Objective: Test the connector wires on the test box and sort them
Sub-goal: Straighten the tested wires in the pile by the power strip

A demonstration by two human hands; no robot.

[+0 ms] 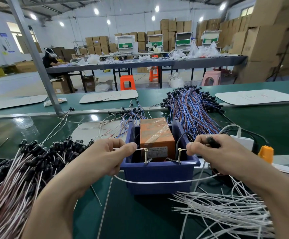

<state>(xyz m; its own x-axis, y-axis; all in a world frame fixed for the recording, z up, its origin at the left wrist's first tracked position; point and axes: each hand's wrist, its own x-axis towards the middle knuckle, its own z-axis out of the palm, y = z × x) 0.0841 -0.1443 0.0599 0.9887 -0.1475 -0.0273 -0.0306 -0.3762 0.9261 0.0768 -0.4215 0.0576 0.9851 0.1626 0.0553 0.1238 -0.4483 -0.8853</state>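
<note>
- Boxes first. What sits in the blue bin (159,176)?
- An orange test box (155,133) with clear tape on it. It fills the middle of the bin. Two brass screws stand up by the near wall, a left screw (146,156) and a right screw (179,155).
- Where are the hands?
- Apart, one on each side of the bin. The left hand (105,156) pinches one end of a white wire (157,182) and its tip touches the left screw. The right hand (214,152) pinches the other end at the right screw. A black connector (212,141) pokes out between its fingers.
- And the middle of the wire?
- It hangs in a loop across the near outside of the bin.
- Any more wires?
- Yes. A big heap with black ends (19,169) lies on the left. A blue and brown heap (192,107) lies far behind the bin. Loose white wires (226,209) lie near on the right, all on the green table (131,213).
</note>
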